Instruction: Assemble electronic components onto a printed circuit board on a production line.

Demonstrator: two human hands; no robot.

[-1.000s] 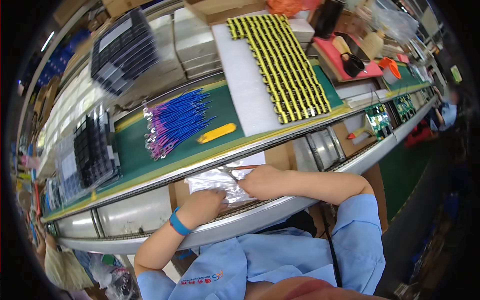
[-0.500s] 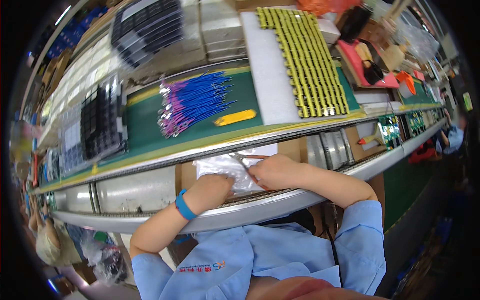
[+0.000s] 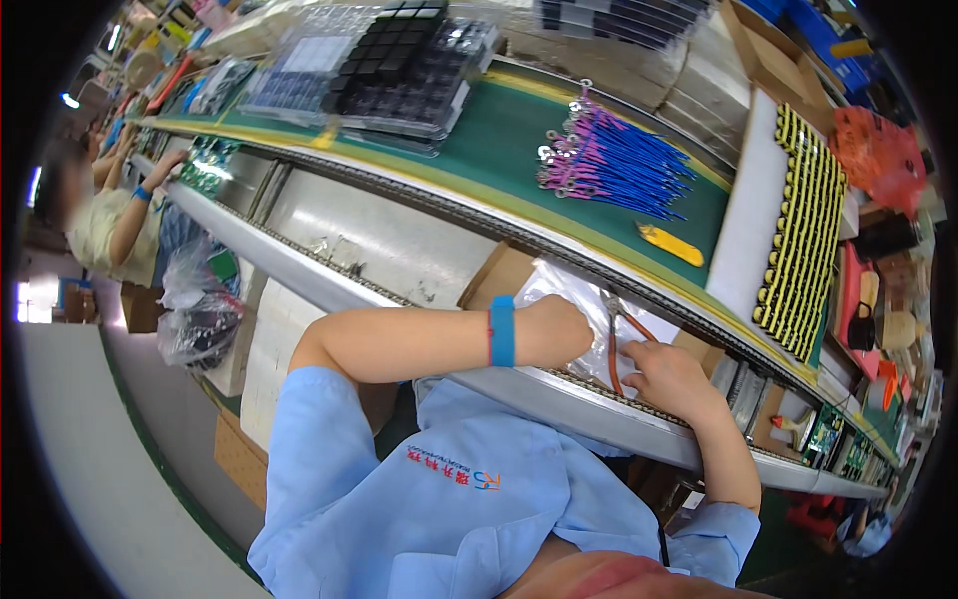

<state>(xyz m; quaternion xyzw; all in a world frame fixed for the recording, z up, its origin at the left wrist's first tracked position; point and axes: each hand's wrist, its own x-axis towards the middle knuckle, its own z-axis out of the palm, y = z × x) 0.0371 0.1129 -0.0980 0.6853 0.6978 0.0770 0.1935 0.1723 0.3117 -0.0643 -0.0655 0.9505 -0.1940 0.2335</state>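
My left hand (image 3: 554, 331), with a blue band (image 3: 502, 331) at the wrist, is curled over a clear plastic bag (image 3: 559, 281) in the trough at the table's near side. Its fingertips are hidden, so what it pinches cannot be made out. Beside it, my right hand (image 3: 667, 379) has its bent fingers at the spread red-orange handles of a pair of pliers (image 3: 614, 349). The pliers' metal jaws point away from me, over the bag. Cardboard (image 3: 499, 272) and a white sheet lie under the bag.
Beyond the rail (image 3: 399, 215), the green mat holds blue-and-pink wires (image 3: 624, 160) with ring ends, a yellow box cutter (image 3: 671, 244) and clear compartment trays (image 3: 399, 90). Rows of yellow-black parts (image 3: 803, 240) lie on white foam at right. A co-worker (image 3: 110, 215) sits far left.
The view has swung left, so the bench appears tilted and shifted right. My left hand stays curled at the bag; my right stays at the pliers, its fingers now showing more.
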